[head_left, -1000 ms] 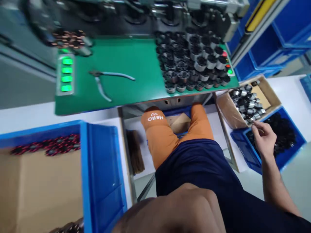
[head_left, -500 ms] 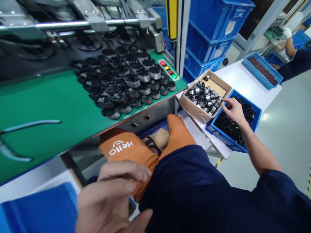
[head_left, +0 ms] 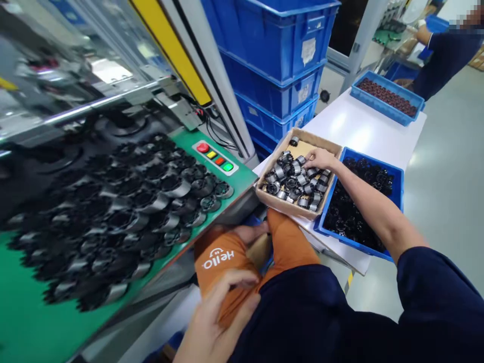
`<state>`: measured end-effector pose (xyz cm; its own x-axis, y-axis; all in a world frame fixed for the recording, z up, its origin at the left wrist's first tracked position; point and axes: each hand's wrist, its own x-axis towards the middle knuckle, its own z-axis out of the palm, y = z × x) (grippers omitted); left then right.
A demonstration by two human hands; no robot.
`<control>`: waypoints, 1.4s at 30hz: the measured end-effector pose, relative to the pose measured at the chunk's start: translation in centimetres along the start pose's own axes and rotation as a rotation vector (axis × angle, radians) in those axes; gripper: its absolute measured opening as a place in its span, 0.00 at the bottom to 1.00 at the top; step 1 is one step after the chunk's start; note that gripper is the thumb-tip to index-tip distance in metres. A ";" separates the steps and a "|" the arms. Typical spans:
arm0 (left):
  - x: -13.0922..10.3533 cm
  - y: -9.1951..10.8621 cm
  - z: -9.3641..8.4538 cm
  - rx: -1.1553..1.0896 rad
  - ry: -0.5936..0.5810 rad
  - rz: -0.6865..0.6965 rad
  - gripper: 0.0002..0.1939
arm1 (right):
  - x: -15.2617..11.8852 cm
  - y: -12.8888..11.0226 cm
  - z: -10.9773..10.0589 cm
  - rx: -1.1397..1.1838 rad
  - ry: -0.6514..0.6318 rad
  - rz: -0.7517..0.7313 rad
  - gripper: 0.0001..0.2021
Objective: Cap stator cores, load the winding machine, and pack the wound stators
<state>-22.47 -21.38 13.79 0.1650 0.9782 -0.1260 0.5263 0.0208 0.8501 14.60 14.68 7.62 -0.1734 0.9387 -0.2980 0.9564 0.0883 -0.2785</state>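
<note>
My right hand (head_left: 320, 159) reaches into a cardboard box (head_left: 263, 195) on the white side table. Its fingers are bent together at one of the black-and-silver ring parts (head_left: 301, 160), though the fingertips are partly hidden. Loose parts of the same kind lie heaped around it. Over my lap, my left hand (head_left: 223, 317) is empty, thumb and fingers curved apart. On the green worktop (head_left: 22, 297), many similar ring parts (head_left: 176, 186) stand in close rows, black toothed side up.
Beside the box stands a blue bin (head_left: 397, 201) of black plastic pieces. Farther along the white table (head_left: 363, 133) is a blue tray (head_left: 419, 108) of dark red parts. Stacked blue crates (head_left: 280, 50), a button panel (head_left: 215, 157) and a co-worker's sleeve (head_left: 442, 65) are also visible.
My right hand has moved from the blue bin's edge into the cardboard box. My view has turned right, and my left hand appears lower and farther right.
</note>
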 end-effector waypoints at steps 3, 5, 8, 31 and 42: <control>10.0 4.0 0.0 0.017 -0.013 0.151 0.14 | -0.1 0.5 0.3 0.005 0.075 -0.045 0.22; 17.8 6.2 1.3 0.098 -0.031 0.261 0.11 | -0.4 1.0 0.2 -0.002 0.125 -0.076 0.18; 29.3 7.9 4.8 0.390 0.007 0.402 0.12 | -1.3 1.8 -0.4 -0.021 0.174 -0.104 0.17; 41.0 5.1 11.3 0.586 -0.196 0.259 0.09 | -4.1 0.3 0.3 -0.097 -0.085 -0.175 0.15; 16.2 0.9 8.4 0.140 0.145 0.579 0.06 | -4.3 -0.6 -0.4 -0.106 0.122 -0.082 0.19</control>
<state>-12.37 -7.27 8.21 0.3465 0.8409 0.4157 0.4914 -0.5403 0.6831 14.87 10.75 9.45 -0.2283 0.9597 -0.1638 0.9607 0.1948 -0.1978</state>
